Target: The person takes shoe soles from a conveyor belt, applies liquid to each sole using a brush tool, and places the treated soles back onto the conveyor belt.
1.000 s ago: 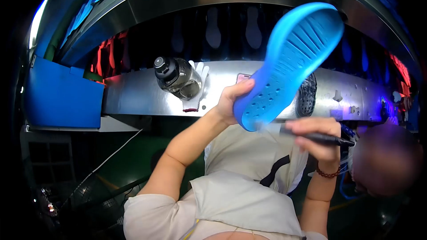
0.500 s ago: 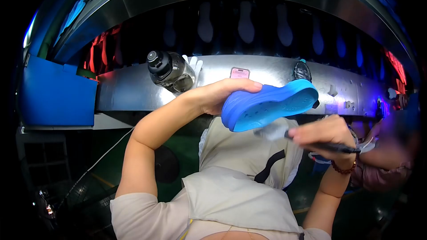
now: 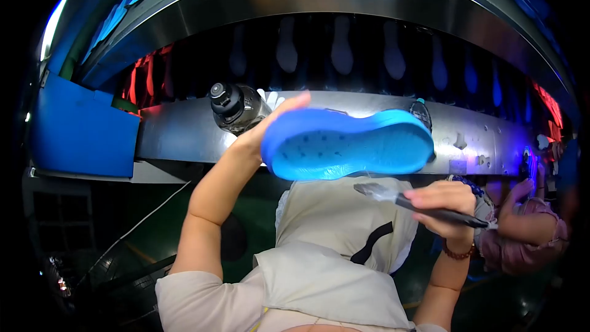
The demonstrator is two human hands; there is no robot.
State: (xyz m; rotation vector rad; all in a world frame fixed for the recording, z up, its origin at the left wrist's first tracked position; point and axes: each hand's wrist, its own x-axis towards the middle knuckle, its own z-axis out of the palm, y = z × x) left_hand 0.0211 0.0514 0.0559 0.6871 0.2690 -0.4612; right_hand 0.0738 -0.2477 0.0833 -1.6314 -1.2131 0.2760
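Note:
My left hand [image 3: 257, 136] grips a blue shoe sole [image 3: 353, 150] by its left end, thumb up by the rim and the other fingers hidden behind it. The sole is tilted so that its hollow, wet-looking inner face shows, with small dark marks toward the left end. Below its right half, my right hand [image 3: 445, 206] is closed round the black handle of a brush [image 3: 399, 200]. The brush head points left and sits a little below the sole's lower rim, apart from it.
Behind the sole runs a metal ledge [image 3: 178, 132] with a dark bottle [image 3: 236, 107], a white glove [image 3: 270, 98] and a black object [image 3: 421, 112] on it. Several soles [image 3: 342, 49] hang beyond in the dark. At right, another person's arm [image 3: 525, 221] is near.
The sole has moved left and turned its inner face more toward me. My right hand and the brush have shifted slightly down, and the brush is now sharper in view.

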